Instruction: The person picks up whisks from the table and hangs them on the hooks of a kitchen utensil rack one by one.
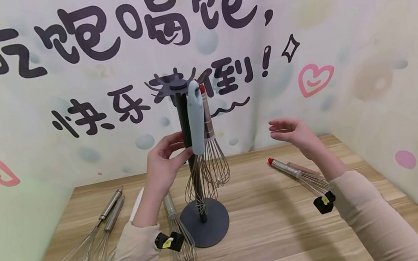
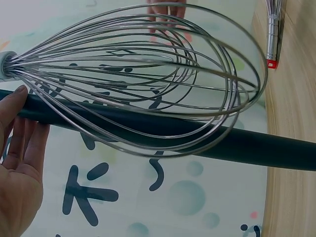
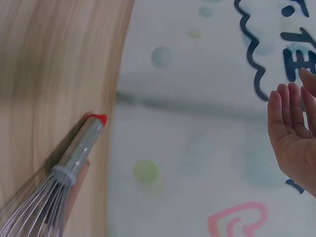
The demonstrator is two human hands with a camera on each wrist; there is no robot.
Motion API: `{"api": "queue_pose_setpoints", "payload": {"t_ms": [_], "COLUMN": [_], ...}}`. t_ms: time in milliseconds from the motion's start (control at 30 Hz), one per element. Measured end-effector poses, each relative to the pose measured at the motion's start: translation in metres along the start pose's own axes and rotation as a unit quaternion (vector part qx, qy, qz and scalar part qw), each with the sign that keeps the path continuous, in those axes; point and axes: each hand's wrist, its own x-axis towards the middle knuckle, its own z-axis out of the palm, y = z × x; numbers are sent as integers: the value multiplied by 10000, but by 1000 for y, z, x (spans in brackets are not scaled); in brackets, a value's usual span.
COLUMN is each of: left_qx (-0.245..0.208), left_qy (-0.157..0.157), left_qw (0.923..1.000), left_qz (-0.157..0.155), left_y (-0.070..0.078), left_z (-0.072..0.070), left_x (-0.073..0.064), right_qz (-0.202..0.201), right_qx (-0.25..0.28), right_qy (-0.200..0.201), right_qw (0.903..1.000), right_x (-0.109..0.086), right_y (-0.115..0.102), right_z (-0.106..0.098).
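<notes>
A dark utensil stand [image 1: 210,230] has a round base, an upright post and a ring of hooks on top. From it hang a whisk with a light blue handle [image 1: 196,119] and a metal-handled whisk with a red tip [image 1: 208,117]. My left hand [image 1: 162,166] grips the post, thumb on one side and fingers on the other, beside the wires of the blue-handled whisk. The right hand [image 1: 294,134] is raised in the air to the right of the stand, holding nothing, its fingers extended. Below it, a red-tipped whisk [image 3: 81,148] lies on the table.
Several metal whisks [image 1: 105,218] lie at the left of the wooden table [image 1: 257,248]. Another whisk [image 1: 179,232] lies left of the stand's base, partly behind my left sleeve. A brownish handle [image 1: 300,167] shows beside the red-tipped whisk. Printed wall sheeting stands behind.
</notes>
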Motion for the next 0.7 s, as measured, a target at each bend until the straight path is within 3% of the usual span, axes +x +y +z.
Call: {"api": "queue_pose_setpoints", "payload": {"t_ms": [700], "left_qx": [-10], "left_qy": [-30], "left_qw": [10000], "left_qz": [57], "left_y": [-2], "left_z": [-1], "left_x": [0], "right_qz": [423], "right_qx": [-651], "right_qy": [464], "right_qw": [9959], "right_x": [-8], "right_y": [61], "right_z": [-26]}}
